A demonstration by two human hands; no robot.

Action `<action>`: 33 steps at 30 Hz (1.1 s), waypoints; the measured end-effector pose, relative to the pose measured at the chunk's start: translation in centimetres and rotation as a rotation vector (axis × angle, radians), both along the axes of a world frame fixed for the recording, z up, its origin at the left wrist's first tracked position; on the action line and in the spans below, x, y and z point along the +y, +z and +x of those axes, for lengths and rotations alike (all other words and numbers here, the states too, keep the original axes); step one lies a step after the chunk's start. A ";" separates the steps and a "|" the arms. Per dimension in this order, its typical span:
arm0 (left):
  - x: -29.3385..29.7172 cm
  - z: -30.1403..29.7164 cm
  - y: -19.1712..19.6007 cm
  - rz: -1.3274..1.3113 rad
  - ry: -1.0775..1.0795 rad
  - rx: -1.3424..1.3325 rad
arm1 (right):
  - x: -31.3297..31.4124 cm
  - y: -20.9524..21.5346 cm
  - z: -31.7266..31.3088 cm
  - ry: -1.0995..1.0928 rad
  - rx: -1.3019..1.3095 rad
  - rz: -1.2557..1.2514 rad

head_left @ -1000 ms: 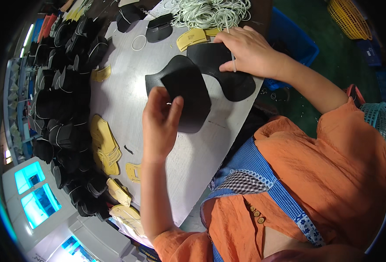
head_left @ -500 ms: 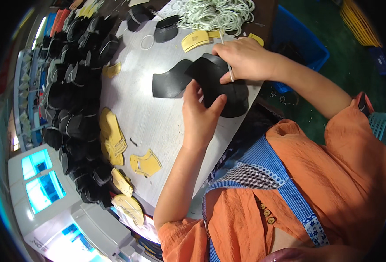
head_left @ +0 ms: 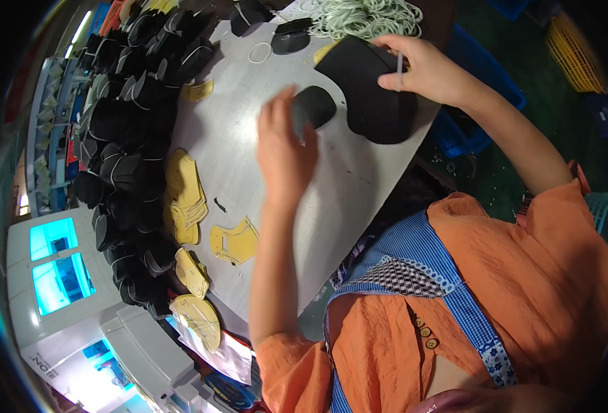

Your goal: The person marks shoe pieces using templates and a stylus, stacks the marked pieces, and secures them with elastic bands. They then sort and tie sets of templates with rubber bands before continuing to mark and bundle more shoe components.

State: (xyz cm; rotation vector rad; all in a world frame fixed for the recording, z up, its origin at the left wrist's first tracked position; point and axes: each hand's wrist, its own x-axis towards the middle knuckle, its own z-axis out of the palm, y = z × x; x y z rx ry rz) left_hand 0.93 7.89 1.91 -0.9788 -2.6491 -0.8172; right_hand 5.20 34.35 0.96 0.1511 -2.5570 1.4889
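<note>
Left hand (head_left: pixel 286 148) at a small dark piece (head_left: pixel 319 104), right hand (head_left: pixel 421 69) at a large black piece (head_left: pixel 362 86)

At the far left, a shelving rack (head_left: pixel 41 141) stands behind a white machine (head_left: pixel 25 251) with bright blue-lit windows. Next comes a long heap of black bundles (head_left: pixel 118 165), many bound with pale bands, crowding the left side of the white tabletop (head_left: pixel 345 213). Just right of it lie a stack of yellow templates (head_left: pixel 183 186) and a notched yellow template (head_left: pixel 238 241) near the left forearm. Farther up the tabletop rests a pale elastic ring (head_left: pixel 260 53), lying apart.

The left hand is blurred, its fingers close together and its thumb standing apart from them. The small dark piece, rounded at its visible end, shows just beyond; whether the hand touches it, I cannot tell. Above it sits a black bundle (head_left: pixel 291 38), with a tangled heap of pale bands (head_left: pixel 366 17) to its right.

The large black piece lies near the tabletop's right edge, curved along its sides. At its upper right, the right hand has thumb and fingers parted, with a pale band (head_left: pixel 399 72) across the fingers; whether they pinch the piece is unclear. Beyond are a blue crate (head_left: pixel 479 62) and a yellow basket (head_left: pixel 574 55).
</note>
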 end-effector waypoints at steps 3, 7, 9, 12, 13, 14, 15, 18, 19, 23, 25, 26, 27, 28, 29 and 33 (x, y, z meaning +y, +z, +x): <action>-3.3 -5.0 0.0 -0.337 -0.075 -0.002 | -1.4 0.6 -0.6 -0.021 -0.079 -0.022; -2.9 -5.5 3.1 -0.591 0.057 -0.394 | -1.9 -0.7 -1.9 0.068 -0.118 -0.177; -4.6 -5.6 1.9 -0.476 -0.022 -0.406 | -2.4 -0.5 -2.3 0.067 -0.070 -0.151; -4.9 -4.0 1.9 -0.286 -0.043 -0.435 | -2.8 0.6 -2.5 0.037 -0.161 -0.092; -4.6 -3.6 2.1 -0.053 -0.032 -0.246 | -2.6 0.4 -2.7 0.053 -0.146 -0.064; -3.5 -3.3 1.9 0.188 -0.033 -0.066 | -2.0 0.1 -2.7 0.056 -0.140 -0.029; -2.2 -2.1 2.7 0.403 -0.065 0.046 | -2.1 0.1 -2.9 0.065 -0.139 -0.030; 1.3 -0.7 4.6 0.181 -0.364 0.468 | -2.8 0.3 -3.8 0.301 -0.339 -0.569; 1.7 -0.8 3.7 0.177 -0.397 0.401 | -2.4 0.0 -3.8 0.383 -0.415 -0.916; 0.6 -2.0 0.0 0.281 -0.399 0.211 | -2.7 -0.3 -5.1 0.104 -0.550 -0.785; 0.6 -1.1 0.3 0.274 -0.415 0.232 | -3.9 0.5 -3.7 0.081 -0.398 -0.608; 0.1 -0.5 0.1 0.214 -0.389 0.271 | -4.7 1.4 -3.2 0.116 -0.241 -0.569; -1.0 0.3 0.4 0.199 -0.306 0.272 | -4.5 1.6 -4.3 0.140 -0.263 -0.573; -1.8 1.3 0.7 0.196 -0.243 0.269 | -3.4 1.7 -5.5 0.142 -0.282 -0.569; -4.0 2.1 0.8 0.113 -0.151 0.167 | -1.2 1.4 -7.8 0.114 -0.312 -0.552; -15.2 4.7 2.6 -0.155 0.184 -0.204 | 8.5 -0.2 -14.9 -0.111 -0.192 -0.596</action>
